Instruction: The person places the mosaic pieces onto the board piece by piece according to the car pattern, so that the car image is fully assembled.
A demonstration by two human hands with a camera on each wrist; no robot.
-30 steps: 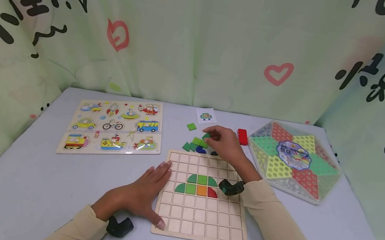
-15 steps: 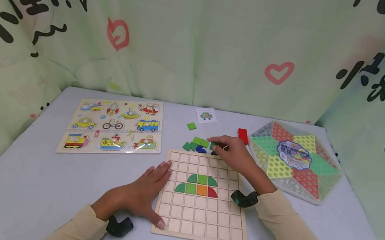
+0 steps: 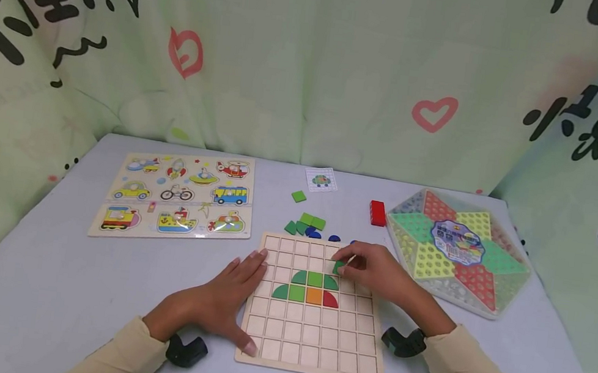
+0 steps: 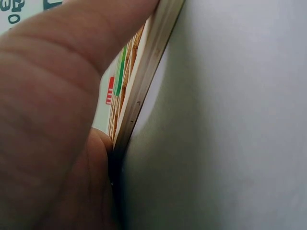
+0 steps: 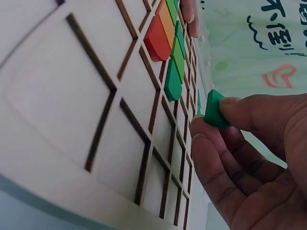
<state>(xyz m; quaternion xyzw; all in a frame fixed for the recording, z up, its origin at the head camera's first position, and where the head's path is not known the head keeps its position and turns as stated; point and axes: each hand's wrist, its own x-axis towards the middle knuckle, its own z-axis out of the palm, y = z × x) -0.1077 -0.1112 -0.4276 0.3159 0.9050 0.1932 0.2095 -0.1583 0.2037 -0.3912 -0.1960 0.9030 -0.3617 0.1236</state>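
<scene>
A wooden grid board (image 3: 312, 339) lies on the white tabletop. Set in its upper middle are two rows of tiles: green squares, dark green quarter-round tiles, an orange square (image 3: 313, 296) and a red quarter-round tile (image 5: 157, 40). My left hand (image 3: 219, 300) rests along the board's left side, fingers at the upper edge and thumb at the lower corner. My right hand (image 3: 377, 274) pinches a dark green quarter-round tile (image 5: 216, 110) between thumb and fingertips, above the board's upper right cells. In the left wrist view my left hand (image 4: 48, 110) covers much of the board.
Behind the board lie loose green tiles (image 3: 313, 221) and blue tiles (image 3: 314, 234). Farther back are a lone green square (image 3: 298, 196), a picture card (image 3: 321, 180) and a red box (image 3: 377, 213). A vehicle puzzle (image 3: 176, 197) lies left; a star-patterned game board (image 3: 458, 248) lies right.
My right hand has drawn back from the loose tiles toward me, bringing a dark green quarter-round tile over the board. The left hand has stayed in place.
</scene>
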